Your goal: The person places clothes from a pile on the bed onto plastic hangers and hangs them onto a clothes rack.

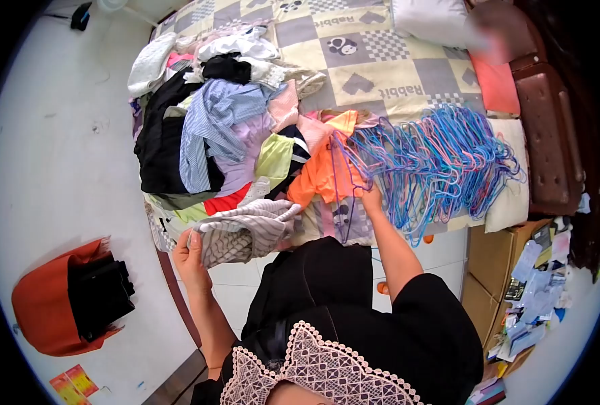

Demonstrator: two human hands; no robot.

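My left hand (191,255) pinches the edge of a grey-and-white striped garment (246,229), which hangs partly over the near edge of the bed. My right hand (371,198) is closed on a purple clothes hanger (336,182) that lies over an orange garment (323,172). Its fingertips are partly hidden. Just right of that hand a thick row of blue, pink and purple hangers (442,169) covers the bed. Further left lies a heap of clothes, with a blue striped shirt (209,128), a black garment (161,152) and a yellow-green piece (273,158).
The bed has a panda-patterned sheet (388,81) and a white pillow (429,21). A brown padded headboard (550,135) stands at right, above a cabinet (492,263) and cluttered papers (533,283). An orange-brown bag-like item (43,304) is at left.
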